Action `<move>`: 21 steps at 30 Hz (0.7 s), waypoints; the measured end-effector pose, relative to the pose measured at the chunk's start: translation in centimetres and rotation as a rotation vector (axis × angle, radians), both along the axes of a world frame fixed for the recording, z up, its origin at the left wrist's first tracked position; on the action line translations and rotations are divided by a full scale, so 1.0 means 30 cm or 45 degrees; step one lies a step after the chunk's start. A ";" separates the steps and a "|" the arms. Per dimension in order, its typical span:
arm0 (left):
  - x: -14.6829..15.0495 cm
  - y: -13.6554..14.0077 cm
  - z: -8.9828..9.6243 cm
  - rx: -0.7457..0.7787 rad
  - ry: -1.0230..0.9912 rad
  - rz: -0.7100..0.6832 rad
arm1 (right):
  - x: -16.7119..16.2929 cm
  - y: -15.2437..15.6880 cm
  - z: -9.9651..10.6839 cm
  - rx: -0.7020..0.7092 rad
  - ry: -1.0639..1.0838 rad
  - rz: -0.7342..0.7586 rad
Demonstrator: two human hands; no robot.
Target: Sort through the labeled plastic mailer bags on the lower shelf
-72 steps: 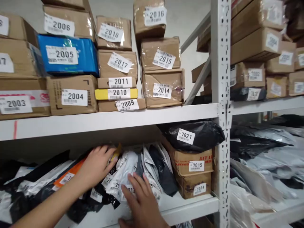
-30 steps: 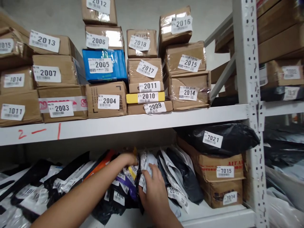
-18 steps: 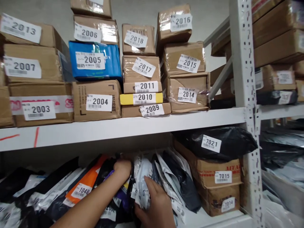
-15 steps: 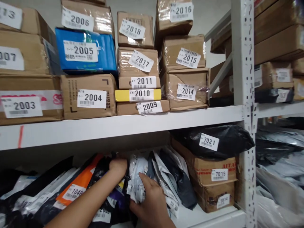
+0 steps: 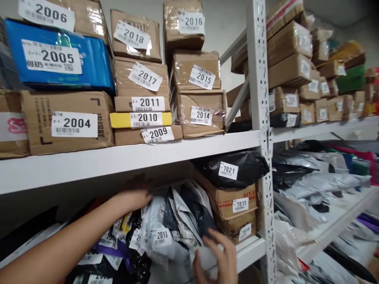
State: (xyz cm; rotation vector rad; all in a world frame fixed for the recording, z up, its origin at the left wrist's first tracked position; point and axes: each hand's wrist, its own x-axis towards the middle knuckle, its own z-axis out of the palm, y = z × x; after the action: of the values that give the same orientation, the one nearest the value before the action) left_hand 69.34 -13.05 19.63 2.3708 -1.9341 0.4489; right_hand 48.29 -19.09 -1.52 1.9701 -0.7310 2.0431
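Note:
My left hand (image 5: 132, 197) reaches into the lower shelf and rests flat on top of a row of upright plastic mailer bags, fingers together, gripping nothing that I can see. A white-grey mailer labelled 2013 (image 5: 161, 236) leans just right of it. My right hand (image 5: 220, 258) hovers in front of the shelf edge with fingers spread, holding nothing, close to grey and black mailers (image 5: 192, 213). A purple mailer (image 5: 114, 250) lies below my left forearm.
The upper shelf (image 5: 133, 156) carries numbered cardboard boxes, among them 2004 (image 5: 68, 122) and 2014 (image 5: 201, 112), and a blue pack 2005 (image 5: 56, 59). A black bag 7021 (image 5: 233, 167) lies on box 7015 (image 5: 237, 201). A perforated upright post (image 5: 260, 118) stands at the right, with more parcels beyond it.
My right hand has let go of the white mailers and pulled back out of the shelf. My left hand has lifted onto the top of the bags. The view has swung right.

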 end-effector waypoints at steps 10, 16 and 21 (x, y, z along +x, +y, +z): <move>-0.130 -0.059 -0.108 0.492 0.090 -0.771 | -0.058 -0.081 0.041 0.121 0.104 -0.143; -0.130 -0.098 -0.077 0.273 0.265 -0.824 | -0.045 -0.074 0.015 0.208 0.123 -0.056; -0.221 -0.166 -0.069 0.185 0.041 -0.714 | -0.028 -0.087 -0.009 0.175 0.080 -0.160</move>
State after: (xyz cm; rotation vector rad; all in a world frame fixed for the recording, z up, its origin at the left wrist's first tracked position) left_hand 62.73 -18.02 17.56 1.7559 -2.5490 0.2344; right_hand 47.46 -21.72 -1.81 1.9947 -0.9783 1.8967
